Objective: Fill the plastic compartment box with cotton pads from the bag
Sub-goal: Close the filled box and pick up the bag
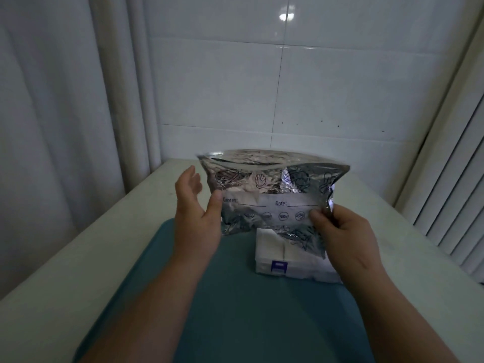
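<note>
While hands (197, 226) (343, 239) flank raised bag (264, 189), it partly hides box (288, 263) on tray (235, 310).

Pale table (78, 258) with a teal tray (235, 315) flat on it, the plastic compartment box (288, 263) on the tray

bag (272, 189): one, silvery. hands: two, left hand (195, 221) at the bag's 9 o'clock, right hand (343, 237) at its 4 o'clock. plastic compartment box (288, 263): one, at the bag's 6 o'clock. teal tray (235, 310): one. tabletop (104, 244): one.
</note>
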